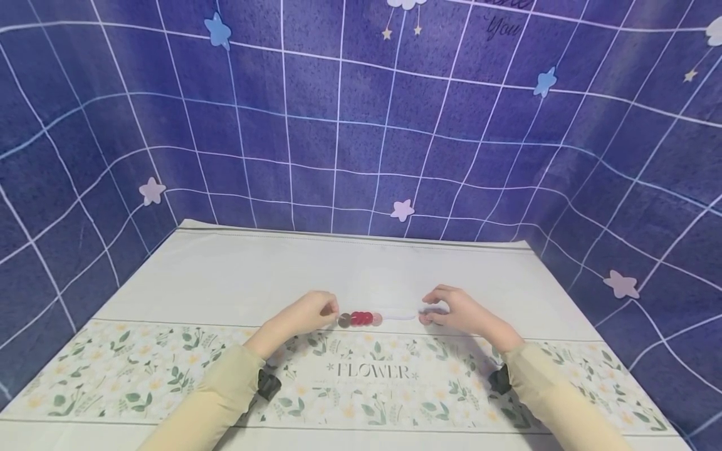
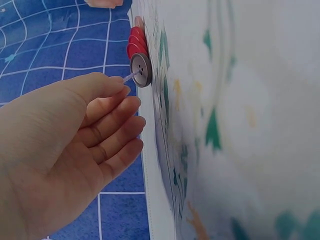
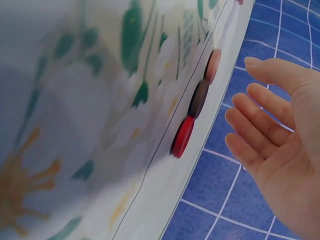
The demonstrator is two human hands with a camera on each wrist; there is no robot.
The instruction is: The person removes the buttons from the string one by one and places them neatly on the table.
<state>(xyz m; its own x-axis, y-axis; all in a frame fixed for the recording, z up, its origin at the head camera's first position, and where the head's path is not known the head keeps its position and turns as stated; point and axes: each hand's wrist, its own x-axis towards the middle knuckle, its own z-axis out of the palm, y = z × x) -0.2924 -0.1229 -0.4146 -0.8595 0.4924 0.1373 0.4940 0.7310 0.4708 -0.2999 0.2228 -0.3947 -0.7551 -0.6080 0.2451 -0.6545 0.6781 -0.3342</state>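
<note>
My left hand (image 1: 316, 311) pinches the end of a thin pale lilac cord (image 2: 131, 76) between thumb and index finger. The cord meets the holes of a brown four-hole button (image 2: 141, 70). Overlapping red buttons (image 1: 361, 319) and a pink button (image 1: 376, 319) continue the row to the right, and the cord runs on from there towards my right hand (image 1: 459, 312). That hand is held with fingers loosely bent and nothing between them. Beside it, in the right wrist view, lie a pink button (image 3: 213, 66), a brown button (image 3: 199, 99) and a red button (image 3: 183, 137).
The buttons lie on a white tablecloth (image 1: 282, 263), just behind its floral band (image 1: 372, 401) lettered FLOWER. Blue grid-patterned fabric (image 1: 361, 138) with stars stands behind the table and on both sides. Dark straps (image 1: 269, 384) circle both wrists.
</note>
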